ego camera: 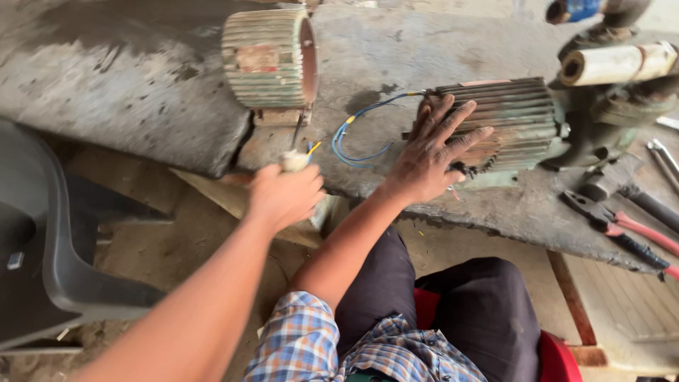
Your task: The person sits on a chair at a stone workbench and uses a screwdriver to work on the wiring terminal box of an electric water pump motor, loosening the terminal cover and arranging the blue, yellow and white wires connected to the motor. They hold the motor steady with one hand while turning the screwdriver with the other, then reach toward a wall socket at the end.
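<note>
My right hand [431, 152] lies flat with fingers spread on the left end of a green ribbed pump motor [520, 117] on a worn concrete slab [141, 78]. Blue and yellow wires [353, 134] run out of the motor beside that hand. My left hand [283, 194] is closed in a fist around a pale-tipped tool handle [293, 161], blurred, at the slab's front edge. Just beyond it, a separate green ribbed motor housing [272, 60] stands on its small base, its open end facing right.
Red-handled pliers [622, 226] and a dark-handled tool [640, 201] lie right of the motor, with metal wrenches [665, 159] beyond. A white pipe stub [615, 64] sits on the pump end. A grey plastic chair [49, 240] stands at the left. I sit on a red seat [555, 357].
</note>
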